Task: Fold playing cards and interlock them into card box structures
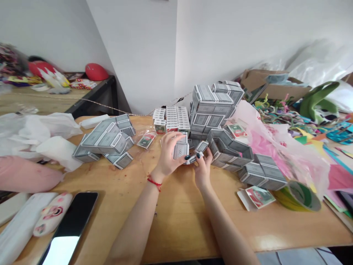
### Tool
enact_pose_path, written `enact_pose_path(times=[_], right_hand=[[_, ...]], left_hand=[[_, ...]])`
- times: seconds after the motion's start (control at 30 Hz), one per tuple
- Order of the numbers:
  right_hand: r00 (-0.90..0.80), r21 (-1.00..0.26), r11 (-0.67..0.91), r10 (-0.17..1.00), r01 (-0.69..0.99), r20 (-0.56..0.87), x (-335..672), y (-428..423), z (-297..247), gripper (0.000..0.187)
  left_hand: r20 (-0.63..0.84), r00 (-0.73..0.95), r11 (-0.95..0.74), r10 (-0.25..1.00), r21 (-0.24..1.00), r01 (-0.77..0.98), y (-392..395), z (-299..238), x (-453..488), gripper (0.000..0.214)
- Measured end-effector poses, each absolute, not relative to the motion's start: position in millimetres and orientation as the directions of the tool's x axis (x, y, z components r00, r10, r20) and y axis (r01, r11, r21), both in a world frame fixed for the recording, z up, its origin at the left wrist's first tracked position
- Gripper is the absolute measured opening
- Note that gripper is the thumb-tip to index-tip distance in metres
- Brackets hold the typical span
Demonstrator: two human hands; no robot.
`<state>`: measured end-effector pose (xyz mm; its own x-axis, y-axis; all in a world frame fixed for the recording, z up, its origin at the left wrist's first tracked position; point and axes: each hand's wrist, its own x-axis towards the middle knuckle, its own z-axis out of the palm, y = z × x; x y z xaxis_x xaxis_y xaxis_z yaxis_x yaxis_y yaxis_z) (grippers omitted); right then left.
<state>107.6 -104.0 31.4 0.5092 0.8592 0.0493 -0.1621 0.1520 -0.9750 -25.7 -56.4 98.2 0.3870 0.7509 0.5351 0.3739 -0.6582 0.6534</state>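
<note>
Near the middle of the table, my left hand [166, 154] is closed around a block of folded playing cards [181, 148] with a grey patterned back. My right hand [203, 170] pinches a smaller folded playing card [202, 147] at the block's right side. Whether the two pieces touch is hard to tell. Just beyond my hands stand neat stacks of small white-edged card boxes [172, 116]. Behind and to the right rises a tall stack of grey card blocks [209, 104]. Beside my right hand is an open-topped ring of folded cards [231, 147].
On the left sit another folded-card structure [107, 138], a boxed deck [146, 140] and a phone [72, 224]. To the right lie more card blocks [261, 171], an opened card box [259, 197], a yellow-green tape roll [299, 197] and pink plastic [275, 151]. The wall stands behind.
</note>
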Motion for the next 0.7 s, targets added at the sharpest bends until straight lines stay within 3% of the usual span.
enact_pose_path(times=[0.1,0.2,0.7], right_hand=[[0.506,-0.975,0.164,0.86,-0.151,0.066,110.4,-103.8,33.3,0.067],[0.497,-0.972,0.173,0.865,-0.161,0.072,110.4,-104.1,34.9,0.068],[0.495,-0.953,0.183,0.868,-0.24,0.042,110.5,-104.6,33.7,0.07]], left_hand=[[0.413,0.591,-0.696,0.693,0.597,0.399,-54.2,115.8,-36.1,0.087],[0.323,0.639,-0.687,0.698,0.552,0.472,-54.3,119.2,-39.5,0.096],[0.222,0.69,-0.669,0.689,0.56,0.488,-56.5,120.4,-34.9,0.069]])
